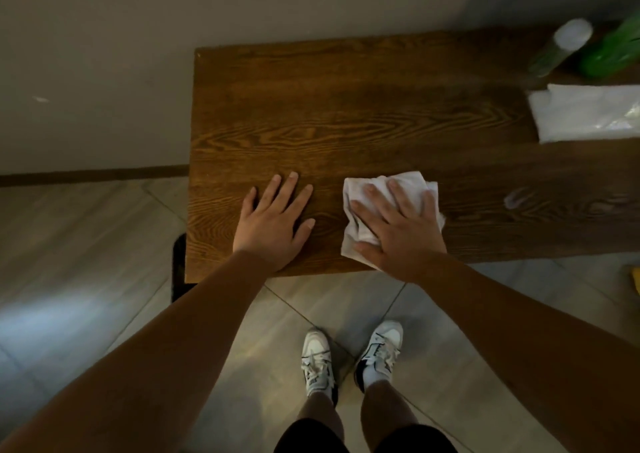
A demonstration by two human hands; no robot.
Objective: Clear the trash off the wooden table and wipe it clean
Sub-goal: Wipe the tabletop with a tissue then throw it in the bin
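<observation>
A person stands at the near edge of a dark wooden bench with both bare hands laid on its top. The right hand lies palm down on a crumpled white cloth, its fingers spread wide and pressing the cloth flat against the wood rather than gripping it; the cloth shows past the fingertips and to the left of the palm. The left hand rests flat on bare wood just beside the cloth, fingers spread wide and holding nothing. Both hands sit near the front edge, in the left half of the bench. Well apart from them, at the far right, a white plastic bag lies flat on the bench top, running out of view at the edge. Behind it, in the far right corner, stands a bottle with a white cap, and touching or just beside it is a blurred green object, too unclear to name. A faint pale smear shows on the wood to the right of the cloth. Below the bench edge are the person's white sneakers on a grey tiled floor
</observation>
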